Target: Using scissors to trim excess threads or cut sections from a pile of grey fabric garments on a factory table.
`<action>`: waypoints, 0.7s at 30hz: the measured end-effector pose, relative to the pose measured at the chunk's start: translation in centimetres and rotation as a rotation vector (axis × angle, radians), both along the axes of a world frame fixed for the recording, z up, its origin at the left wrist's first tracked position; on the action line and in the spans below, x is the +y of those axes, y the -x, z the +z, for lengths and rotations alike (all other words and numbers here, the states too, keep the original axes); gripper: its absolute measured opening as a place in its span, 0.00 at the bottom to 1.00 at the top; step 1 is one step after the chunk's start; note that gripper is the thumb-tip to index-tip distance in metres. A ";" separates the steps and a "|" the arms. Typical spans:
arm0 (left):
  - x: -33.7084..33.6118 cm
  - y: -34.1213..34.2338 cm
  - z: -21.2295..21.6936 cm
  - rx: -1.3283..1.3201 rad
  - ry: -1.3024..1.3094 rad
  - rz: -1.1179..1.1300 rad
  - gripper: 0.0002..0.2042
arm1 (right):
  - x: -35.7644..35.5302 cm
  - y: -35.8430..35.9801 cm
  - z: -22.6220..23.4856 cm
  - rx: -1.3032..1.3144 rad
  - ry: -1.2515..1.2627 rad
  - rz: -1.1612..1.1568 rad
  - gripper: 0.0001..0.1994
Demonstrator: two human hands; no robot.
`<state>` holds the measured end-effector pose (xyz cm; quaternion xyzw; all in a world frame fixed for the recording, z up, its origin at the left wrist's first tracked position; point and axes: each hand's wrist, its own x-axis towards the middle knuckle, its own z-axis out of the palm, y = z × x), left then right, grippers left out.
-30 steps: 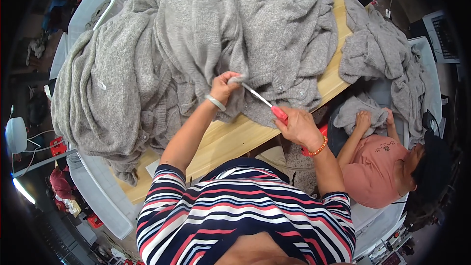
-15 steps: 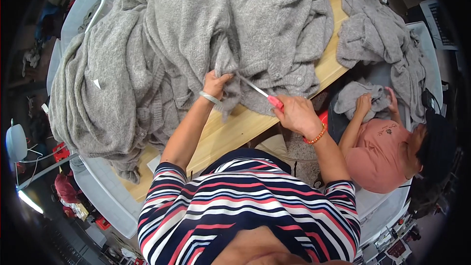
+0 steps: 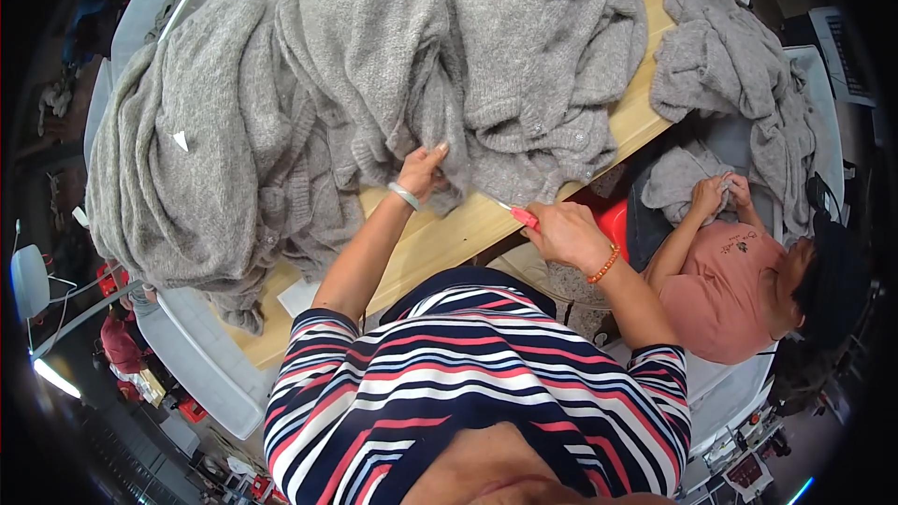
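Left hand (image 3: pixel 421 173) closed on a hanging fold of the grey knit garment (image 3: pixel 438 136), which lies heaped on the wooden counter (image 3: pixel 421 262); right hand (image 3: pixel 571 232) wrapped around the pink handle of a thin-shafted tool (image 3: pixel 525 217), tip too blurred to tell whether it touches knit. Judged risk: if the tip is pushed into the loose, fuzzy stitches, it could snag or pull a loop. Second risk: a slip of the tool toward the left fingers, likeliest if the soft fold gives way.
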<state>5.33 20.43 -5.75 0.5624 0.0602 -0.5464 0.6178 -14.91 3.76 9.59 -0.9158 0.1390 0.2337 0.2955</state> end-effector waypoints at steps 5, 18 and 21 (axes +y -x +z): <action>0.9 4.1 -3.4 -1.071 -0.305 -0.336 0.19 | -0.6 0.8 -0.8 -0.058 0.089 -0.138 0.11; 1.0 3.4 -6.4 -0.028 0.137 0.168 0.06 | 1.3 1.9 -0.2 0.049 0.029 0.026 0.13; 1.5 3.3 -4.6 0.220 0.235 0.363 0.08 | 0.8 2.0 -0.2 0.045 0.021 -0.058 0.13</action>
